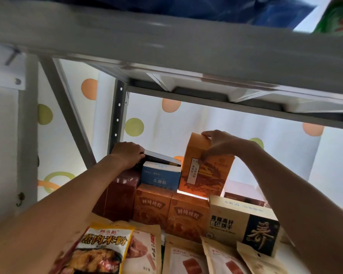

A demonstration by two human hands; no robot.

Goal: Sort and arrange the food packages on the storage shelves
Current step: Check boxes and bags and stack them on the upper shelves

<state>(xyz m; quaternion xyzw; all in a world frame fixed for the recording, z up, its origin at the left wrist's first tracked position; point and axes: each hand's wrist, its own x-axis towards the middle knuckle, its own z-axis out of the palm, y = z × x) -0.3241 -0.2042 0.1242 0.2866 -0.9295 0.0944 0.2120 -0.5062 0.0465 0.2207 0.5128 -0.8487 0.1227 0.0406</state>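
Right hand grips tall orange box, left hand grips dark box over blue box; pouches crowd the shelf front.

The tall cardboard box is orange with a darker brown landscape print; the small cardboard box beside it is blue and white. The backdrop sheet is white with orange and green dots; the metal shelf frame is grey.

Bare forearms, no sleeves, hands ungloved
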